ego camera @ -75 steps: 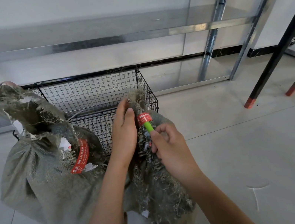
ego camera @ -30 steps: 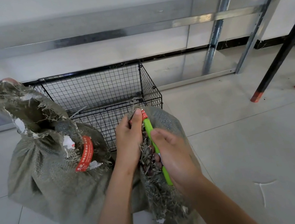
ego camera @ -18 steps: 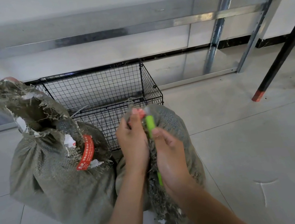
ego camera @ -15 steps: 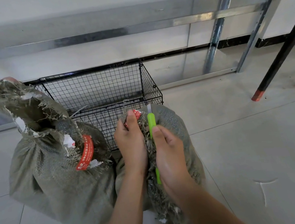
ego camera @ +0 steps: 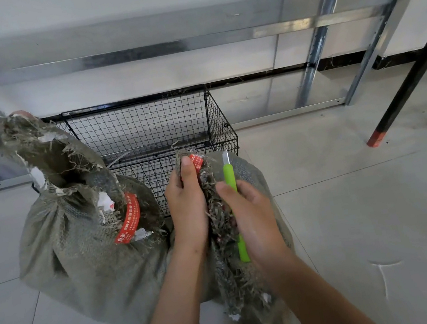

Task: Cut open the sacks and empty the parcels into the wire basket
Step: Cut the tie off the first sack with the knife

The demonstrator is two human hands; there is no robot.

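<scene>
Two grey-green woven sacks stand on the floor in front of a black wire basket (ego camera: 149,121). The left sack (ego camera: 81,257) is tied with a red seal (ego camera: 129,221) around its frayed neck. My left hand (ego camera: 186,203) grips the frayed neck of the nearer sack (ego camera: 254,177), thumb up by its red seal (ego camera: 196,161). My right hand (ego camera: 252,214) holds a green utility knife (ego camera: 229,176) upright beside that neck, with the short blade out and pointing up. No parcels are visible; the sacks hide their contents.
A metal shelf frame (ego camera: 321,39) runs along the wall behind the basket. Black table legs with red feet (ego camera: 377,137) stand at the right. The floor is pale tile, with a white zip tie (ego camera: 382,275) lying at the lower right.
The knife has come away from the red seal and now stands to the right of the sack's neck, blade up. My left hand has kept its grip on the neck, which sank lower.
</scene>
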